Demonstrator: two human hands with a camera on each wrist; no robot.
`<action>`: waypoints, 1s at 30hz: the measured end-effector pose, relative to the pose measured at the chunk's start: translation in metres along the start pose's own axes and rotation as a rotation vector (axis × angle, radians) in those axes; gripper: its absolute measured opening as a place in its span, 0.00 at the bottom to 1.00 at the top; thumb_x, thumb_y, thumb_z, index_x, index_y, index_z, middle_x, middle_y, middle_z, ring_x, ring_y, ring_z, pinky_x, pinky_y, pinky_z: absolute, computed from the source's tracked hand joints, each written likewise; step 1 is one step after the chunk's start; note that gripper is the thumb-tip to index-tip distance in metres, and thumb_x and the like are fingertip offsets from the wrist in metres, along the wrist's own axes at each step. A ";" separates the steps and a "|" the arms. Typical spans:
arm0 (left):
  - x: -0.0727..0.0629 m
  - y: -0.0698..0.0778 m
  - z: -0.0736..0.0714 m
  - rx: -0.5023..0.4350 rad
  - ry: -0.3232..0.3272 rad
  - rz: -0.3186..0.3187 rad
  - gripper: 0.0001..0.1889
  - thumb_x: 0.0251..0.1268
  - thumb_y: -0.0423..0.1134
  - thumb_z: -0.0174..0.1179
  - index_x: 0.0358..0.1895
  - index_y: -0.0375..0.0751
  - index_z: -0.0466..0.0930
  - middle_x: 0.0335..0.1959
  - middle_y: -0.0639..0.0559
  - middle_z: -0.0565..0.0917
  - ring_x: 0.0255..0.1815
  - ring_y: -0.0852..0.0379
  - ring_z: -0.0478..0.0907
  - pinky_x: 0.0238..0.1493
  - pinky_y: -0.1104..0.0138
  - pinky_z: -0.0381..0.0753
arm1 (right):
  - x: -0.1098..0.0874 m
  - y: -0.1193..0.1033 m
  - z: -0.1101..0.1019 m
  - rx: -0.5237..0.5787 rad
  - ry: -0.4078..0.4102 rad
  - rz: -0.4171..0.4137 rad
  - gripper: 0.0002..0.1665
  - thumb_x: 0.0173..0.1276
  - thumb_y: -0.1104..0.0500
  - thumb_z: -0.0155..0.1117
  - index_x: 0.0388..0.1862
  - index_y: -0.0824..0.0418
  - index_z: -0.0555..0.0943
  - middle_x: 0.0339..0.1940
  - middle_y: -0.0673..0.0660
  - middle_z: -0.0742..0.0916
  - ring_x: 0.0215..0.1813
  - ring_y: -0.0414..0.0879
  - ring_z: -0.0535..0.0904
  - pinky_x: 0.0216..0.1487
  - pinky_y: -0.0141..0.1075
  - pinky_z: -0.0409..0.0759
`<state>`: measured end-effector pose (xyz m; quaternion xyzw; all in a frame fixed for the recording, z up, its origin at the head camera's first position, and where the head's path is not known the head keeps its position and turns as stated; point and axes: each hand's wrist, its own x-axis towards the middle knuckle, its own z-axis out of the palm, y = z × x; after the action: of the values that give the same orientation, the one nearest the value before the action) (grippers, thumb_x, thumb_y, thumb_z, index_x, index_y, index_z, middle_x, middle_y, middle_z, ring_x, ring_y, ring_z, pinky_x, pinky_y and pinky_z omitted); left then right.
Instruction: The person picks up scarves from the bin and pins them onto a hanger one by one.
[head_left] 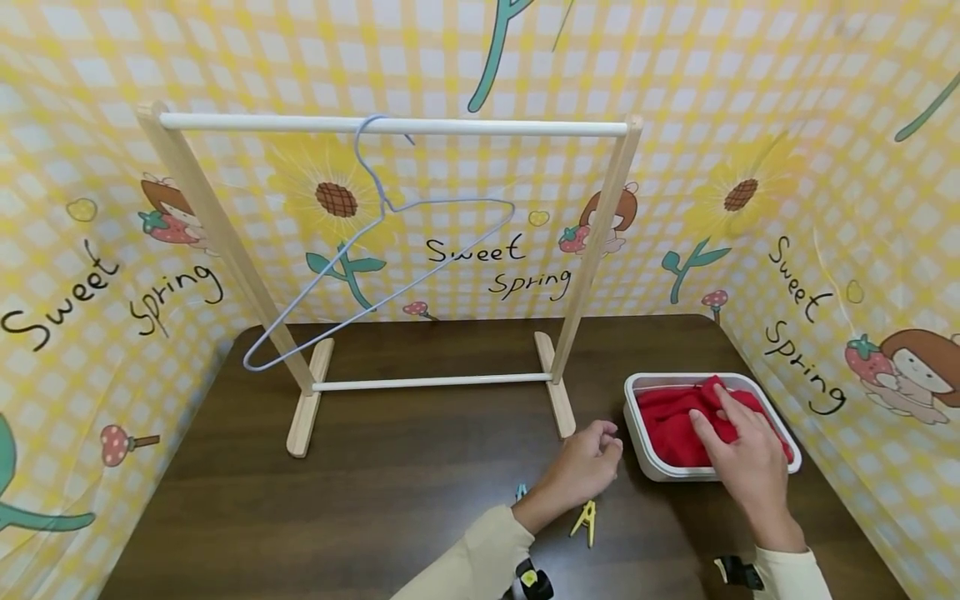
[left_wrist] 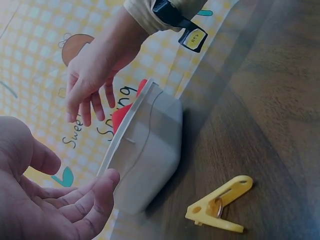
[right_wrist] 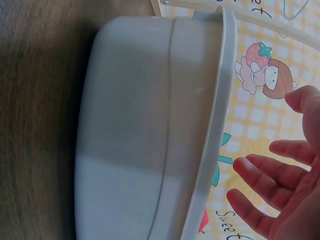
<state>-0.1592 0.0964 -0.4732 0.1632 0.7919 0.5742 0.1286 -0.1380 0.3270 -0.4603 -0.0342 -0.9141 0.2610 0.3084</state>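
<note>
A white plastic tub (head_left: 637,433) at the right holds crumpled red cloth (head_left: 675,421). My right hand (head_left: 750,454) is over the tub, its fingers spread and reaching toward the cloth. In the right wrist view the fingers (right_wrist: 262,185) stand apart near the tub's rim, with nothing between them. My left hand (head_left: 581,471) is just left of the tub, fingers loosely bent and holding nothing. Below it on the table lies a yellow clothespin (head_left: 585,523). A blue clothespin (head_left: 521,492) is partly hidden behind the left wrist.
A wooden rack with a white top bar (head_left: 487,127) stands at the back of the brown table (head_left: 420,483). From the bar hangs a light blue wire hanger (head_left: 378,212), turned at an angle. Yellow checked cloth (head_left: 465,50) surrounds the table's back and sides.
</note>
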 end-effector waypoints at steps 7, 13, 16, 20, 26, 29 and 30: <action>0.005 0.001 0.004 0.009 -0.007 -0.014 0.19 0.77 0.43 0.52 0.64 0.38 0.75 0.45 0.54 0.86 0.31 0.69 0.80 0.44 0.71 0.78 | 0.003 0.004 -0.001 -0.005 0.029 -0.024 0.33 0.60 0.60 0.75 0.65 0.65 0.79 0.55 0.70 0.86 0.52 0.65 0.81 0.55 0.61 0.76; 0.009 0.000 0.008 0.036 0.015 -0.018 0.21 0.77 0.45 0.52 0.64 0.38 0.75 0.44 0.54 0.87 0.31 0.69 0.81 0.47 0.71 0.78 | 0.003 0.009 -0.005 -0.020 0.005 0.009 0.33 0.62 0.58 0.75 0.66 0.65 0.78 0.57 0.72 0.84 0.55 0.68 0.79 0.56 0.63 0.75; 0.010 -0.001 0.012 0.031 0.015 -0.029 0.21 0.77 0.45 0.52 0.65 0.37 0.75 0.44 0.54 0.87 0.31 0.69 0.81 0.46 0.71 0.78 | 0.003 0.012 -0.007 -0.034 0.000 0.029 0.33 0.63 0.57 0.74 0.66 0.65 0.79 0.58 0.72 0.84 0.56 0.68 0.79 0.57 0.64 0.75; 0.010 -0.003 0.017 0.007 0.001 -0.050 0.22 0.77 0.45 0.52 0.66 0.36 0.74 0.44 0.54 0.87 0.30 0.69 0.81 0.45 0.71 0.78 | 0.001 0.017 -0.011 -0.046 -0.027 0.076 0.32 0.65 0.55 0.72 0.66 0.65 0.78 0.60 0.72 0.83 0.59 0.68 0.78 0.59 0.65 0.73; 0.013 -0.004 0.023 0.029 0.016 -0.058 0.22 0.78 0.45 0.51 0.66 0.35 0.74 0.42 0.56 0.87 0.29 0.70 0.79 0.47 0.71 0.77 | 0.006 0.021 -0.015 -0.064 -0.080 0.123 0.32 0.70 0.51 0.68 0.68 0.64 0.77 0.58 0.74 0.83 0.53 0.70 0.77 0.53 0.68 0.73; 0.018 -0.003 0.024 0.010 0.030 -0.064 0.23 0.78 0.44 0.51 0.67 0.34 0.73 0.41 0.53 0.87 0.25 0.69 0.78 0.41 0.72 0.77 | 0.013 0.023 -0.015 -0.071 -0.089 0.133 0.32 0.71 0.50 0.67 0.69 0.63 0.76 0.56 0.74 0.84 0.51 0.70 0.77 0.50 0.66 0.74; 0.019 -0.002 0.024 0.001 0.029 -0.068 0.23 0.78 0.44 0.51 0.67 0.34 0.73 0.40 0.51 0.87 0.24 0.68 0.77 0.38 0.72 0.77 | 0.016 0.023 -0.016 -0.069 -0.093 0.140 0.33 0.71 0.50 0.67 0.69 0.63 0.75 0.56 0.75 0.83 0.51 0.70 0.77 0.51 0.66 0.74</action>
<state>-0.1677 0.1246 -0.4828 0.1280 0.7989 0.5716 0.1363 -0.1439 0.3577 -0.4527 -0.0964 -0.9314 0.2514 0.2451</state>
